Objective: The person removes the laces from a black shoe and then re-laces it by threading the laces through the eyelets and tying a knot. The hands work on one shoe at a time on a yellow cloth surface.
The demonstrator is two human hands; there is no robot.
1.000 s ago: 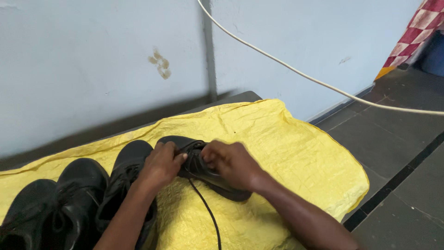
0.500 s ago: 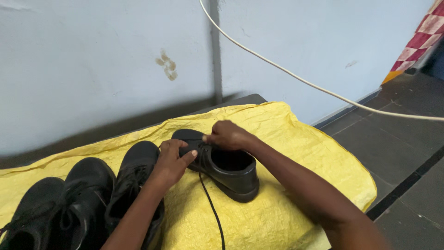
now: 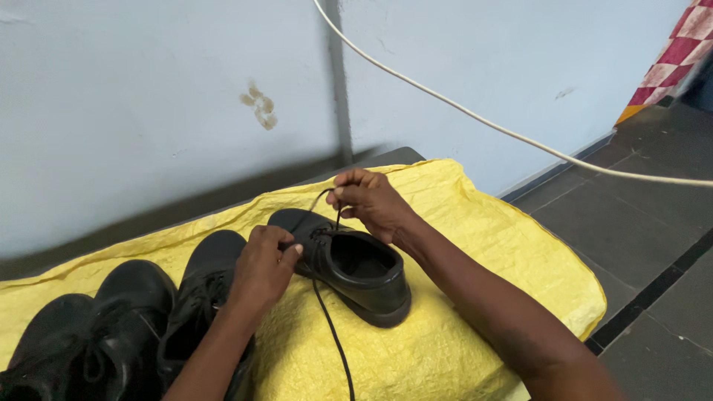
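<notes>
My right hand (image 3: 371, 202) is up over the toe end of the black shoe (image 3: 349, 263), fingers pinched shut on the shoelace (image 3: 321, 199), which loops up from the eyelets in a thin arc. My left hand (image 3: 261, 263) sits low against the near side of the shoe, fingers curled in tight at the lacing; it looks as though they grip the lace there too, but the knuckles hide the contact, so I cannot say for sure. From under that hand the loose end of the lace runs straight down across the yellow sheet (image 3: 475, 245) toward the near edge of the desk (image 3: 386, 156).

The shoe lies about mid-desk on the sheet, its opening facing up and toward me, heel pointing to the near right, toe toward the far edge by the wall (image 3: 148, 111).

Just left of my left forearm, three more black shoes (image 3: 126, 312) lie side by side along the near left part of the desk, the nearest one touching or just under my wrist. A white cable (image 3: 475, 115) hangs slantwise across the wall above the far right corner. On the right, dark floor tiles (image 3: 653, 245), and a red-and-white chequered cloth (image 3: 679, 52) at the top right.
</notes>
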